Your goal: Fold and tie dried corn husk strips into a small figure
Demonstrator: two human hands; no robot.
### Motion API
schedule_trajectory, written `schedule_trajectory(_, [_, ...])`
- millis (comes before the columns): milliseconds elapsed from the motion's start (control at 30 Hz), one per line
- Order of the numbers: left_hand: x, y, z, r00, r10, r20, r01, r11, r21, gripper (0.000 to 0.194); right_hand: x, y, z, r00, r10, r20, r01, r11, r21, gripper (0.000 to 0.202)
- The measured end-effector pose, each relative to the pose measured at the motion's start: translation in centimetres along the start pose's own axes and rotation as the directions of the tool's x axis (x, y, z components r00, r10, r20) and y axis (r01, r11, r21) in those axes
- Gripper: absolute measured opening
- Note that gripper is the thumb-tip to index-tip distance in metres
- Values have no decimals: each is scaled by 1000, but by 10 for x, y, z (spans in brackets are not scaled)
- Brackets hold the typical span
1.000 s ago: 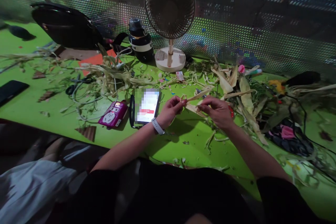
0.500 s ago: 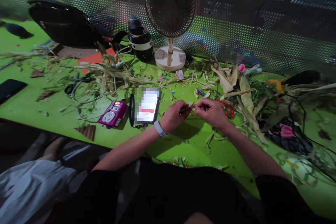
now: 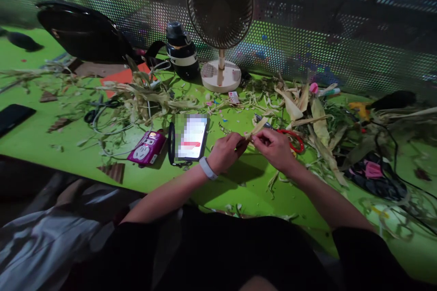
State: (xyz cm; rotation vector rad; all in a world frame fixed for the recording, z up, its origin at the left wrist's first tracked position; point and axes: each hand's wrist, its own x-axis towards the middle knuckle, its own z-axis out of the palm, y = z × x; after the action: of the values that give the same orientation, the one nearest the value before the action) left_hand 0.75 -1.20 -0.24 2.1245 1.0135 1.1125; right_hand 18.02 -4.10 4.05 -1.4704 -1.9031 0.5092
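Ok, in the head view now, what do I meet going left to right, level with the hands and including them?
Dark phone → purple socket block → lit phone → left hand → pale husk strip → right hand → dark item with a pink patch.

This looks like a craft workshop, with dried corn husks (image 3: 320, 120) littering a green worktable (image 3: 80, 157) on both sides of the desk fan (image 3: 220, 13) and scissors (image 3: 99, 107) to its left.
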Motion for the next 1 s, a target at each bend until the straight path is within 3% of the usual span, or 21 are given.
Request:
schedule_trajectory(200, [2,-2,-1,999,43,-1,-43,999,29,16,-1,1,3,993,110,-50,-95,967,237,27])
schedule_trajectory(367, [3,-1,-2,997,65,-38,-64,998,18,13,-2,2,7,995,87,-41,-78,978,195,24])
schedule_trajectory(500, [0,1,-3,998,64,14,-64,996,54,17,-6,2,13,991,71,-116,-45,976,212,19])
schedule_trajectory(633, [-1,1,-3,981,164,100,-173,981,91,17,-6,2,14,988,120,-99,-85,950,300,26])
schedule_trajectory(733, [3,-2,-5,972,214,102,-221,973,71,16,-1,0,11,979,198,39,-195,883,426,35])
schedule_trajectory(833, [7,-5,-6,958,278,70,-285,949,130,15,6,-2,7,934,269,235,-356,755,551,46])
schedule_trajectory(933, [8,-9,-7,912,400,90,-410,883,230,14,10,-3,5,890,334,310,-455,662,596,54])
schedule_trajectory(1000, [7,-10,-7,884,450,122,-466,838,283,14,11,-2,4,878,340,336,-477,661,579,49])
